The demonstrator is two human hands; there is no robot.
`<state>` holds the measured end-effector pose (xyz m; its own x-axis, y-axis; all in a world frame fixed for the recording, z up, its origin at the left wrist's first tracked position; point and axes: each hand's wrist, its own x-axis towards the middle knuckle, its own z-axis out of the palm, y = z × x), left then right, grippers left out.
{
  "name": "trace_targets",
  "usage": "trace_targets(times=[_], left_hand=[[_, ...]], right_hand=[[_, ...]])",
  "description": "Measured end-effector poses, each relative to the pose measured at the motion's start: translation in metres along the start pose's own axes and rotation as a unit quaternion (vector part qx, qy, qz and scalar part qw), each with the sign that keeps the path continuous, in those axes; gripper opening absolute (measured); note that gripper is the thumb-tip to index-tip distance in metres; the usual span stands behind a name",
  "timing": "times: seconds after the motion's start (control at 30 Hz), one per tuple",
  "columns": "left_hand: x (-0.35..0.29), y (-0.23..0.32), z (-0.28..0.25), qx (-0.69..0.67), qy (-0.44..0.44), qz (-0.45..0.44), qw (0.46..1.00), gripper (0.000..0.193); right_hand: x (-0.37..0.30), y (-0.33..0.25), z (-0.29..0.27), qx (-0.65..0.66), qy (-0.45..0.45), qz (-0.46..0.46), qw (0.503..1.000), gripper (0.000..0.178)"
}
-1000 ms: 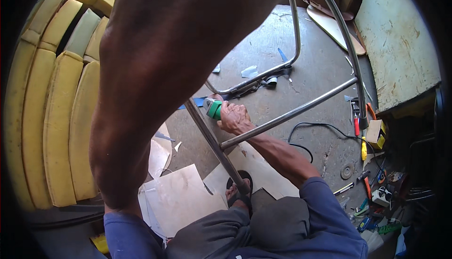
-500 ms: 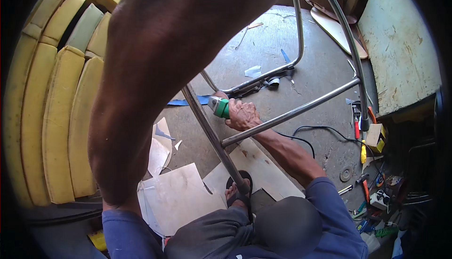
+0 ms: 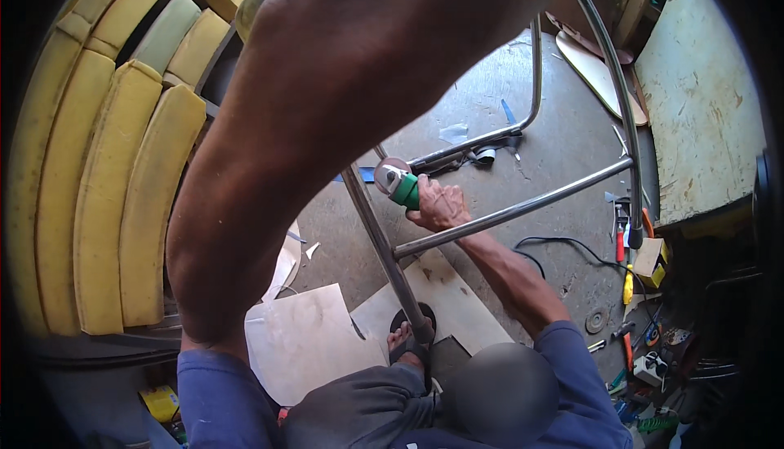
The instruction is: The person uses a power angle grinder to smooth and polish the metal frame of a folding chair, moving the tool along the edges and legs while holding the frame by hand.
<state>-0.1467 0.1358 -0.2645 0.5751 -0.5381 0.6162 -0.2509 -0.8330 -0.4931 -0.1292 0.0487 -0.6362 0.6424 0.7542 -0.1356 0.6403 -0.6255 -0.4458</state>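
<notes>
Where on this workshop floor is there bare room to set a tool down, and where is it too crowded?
Bare concrete floor lies between the two chrome tubes of the frame, beyond the right hand holding the green grinder. The pale sheets near the sandalled foot are also flat and free. Crowded: the right edge, with a black cable and scattered hand tools.

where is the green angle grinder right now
In the head view, the green angle grinder sits near the middle, held in the right hand, its disc against the slanted grey metal tube of the chair frame, above the concrete floor.
</notes>
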Motion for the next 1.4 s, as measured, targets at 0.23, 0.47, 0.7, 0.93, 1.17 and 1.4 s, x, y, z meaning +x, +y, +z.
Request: trace_targets(times=[0.23,0.47,0.7,0.93,1.17,1.4], left_hand=[[0.004,-0.002,0.0,0.004,0.002,-0.001,1.0,0.013],[0.003,-0.002,0.001,0.005,0.006,-0.009,1.0,0.013],[0.008,-0.004,0.004,0.005,0.014,-0.016,1.0,0.013],[0.008,-0.006,0.007,0.011,0.013,-0.022,1.0,0.013],[0.019,-0.01,0.008,0.008,0.025,-0.031,0.999,0.013],[0.017,-0.016,0.01,0.01,0.028,-0.039,0.999,0.012]], right_hand=[[0.002,0.004,-0.005,0.05,0.045,0.017,0.998,0.061],[-0.002,0.01,-0.009,0.037,0.02,0.025,0.999,0.059],[-0.002,0.027,-0.006,0.018,0.015,0.045,0.999,0.058],[0.0,0.021,-0.011,-0.032,0.003,0.03,0.999,0.065],[-0.012,0.035,0.006,-0.082,0.042,0.066,0.994,0.065],[-0.007,0.006,0.009,-0.061,0.027,0.05,0.997,0.074]])
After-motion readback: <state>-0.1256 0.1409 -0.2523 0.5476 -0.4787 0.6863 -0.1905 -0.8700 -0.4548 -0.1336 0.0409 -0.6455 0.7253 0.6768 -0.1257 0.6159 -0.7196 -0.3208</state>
